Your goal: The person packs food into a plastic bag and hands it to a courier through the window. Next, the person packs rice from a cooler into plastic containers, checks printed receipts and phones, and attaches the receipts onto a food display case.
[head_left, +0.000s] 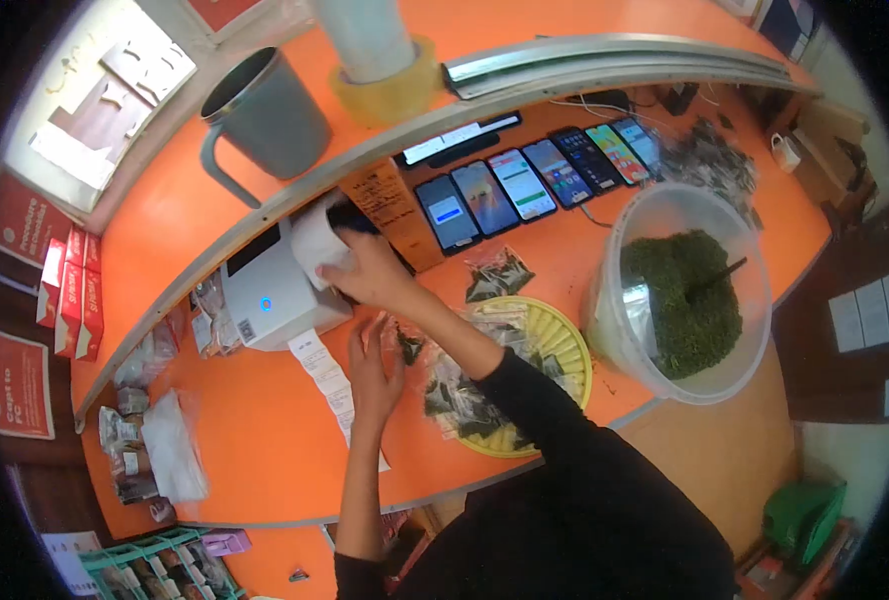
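Observation:
My right hand (370, 272) is closed on a white rounded object (315, 238), possibly a paper roll, beside the white printer (285, 295). A long printed paper strip (325, 380) hangs from the printer's front onto the orange counter. Just right of the strip, my left hand (375, 375) is raised with its fingers apart and nothing in it. Under my right forearm lies a yellow round tray (577, 365) with small clear packets of dark green material (455, 400). Another packet (500, 275) lies behind the tray.
A large clear tub (610, 300) of green flakes stands at the right. Several lit phones (485, 197) line the back under a raised shelf, which carries a grey mug (275, 115) and tape roll (390, 90). Plastic bags (175, 450) lie at the left.

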Motion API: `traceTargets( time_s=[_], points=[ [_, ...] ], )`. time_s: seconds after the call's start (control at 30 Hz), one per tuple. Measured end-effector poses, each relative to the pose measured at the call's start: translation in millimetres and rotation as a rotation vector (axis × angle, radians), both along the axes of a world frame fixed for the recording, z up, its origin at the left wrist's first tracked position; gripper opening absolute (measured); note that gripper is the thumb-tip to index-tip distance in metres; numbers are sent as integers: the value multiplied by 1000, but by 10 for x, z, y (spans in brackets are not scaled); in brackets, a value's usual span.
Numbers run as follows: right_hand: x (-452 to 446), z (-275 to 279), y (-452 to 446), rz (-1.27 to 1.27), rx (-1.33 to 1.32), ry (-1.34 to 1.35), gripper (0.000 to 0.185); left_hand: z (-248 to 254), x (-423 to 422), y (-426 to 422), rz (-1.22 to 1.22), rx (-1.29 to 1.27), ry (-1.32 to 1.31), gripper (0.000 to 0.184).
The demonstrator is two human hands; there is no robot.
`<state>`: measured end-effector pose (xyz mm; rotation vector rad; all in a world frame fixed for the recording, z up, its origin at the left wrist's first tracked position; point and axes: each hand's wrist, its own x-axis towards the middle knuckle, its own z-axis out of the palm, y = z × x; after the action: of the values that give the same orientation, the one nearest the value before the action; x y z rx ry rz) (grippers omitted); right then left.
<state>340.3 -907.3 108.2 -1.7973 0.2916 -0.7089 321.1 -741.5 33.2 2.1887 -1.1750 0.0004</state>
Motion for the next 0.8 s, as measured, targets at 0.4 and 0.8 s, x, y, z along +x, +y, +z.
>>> traceTargets(
  time_s=[0.4,0.8],
  points=[
    [-784,-220,991,280,-334,254,37,47,6,-605,174,294,-505,68],
    [-1120,-181,168,397,348,-16,65,430,-310,188,-94,-952,1710,65]
  ],
)
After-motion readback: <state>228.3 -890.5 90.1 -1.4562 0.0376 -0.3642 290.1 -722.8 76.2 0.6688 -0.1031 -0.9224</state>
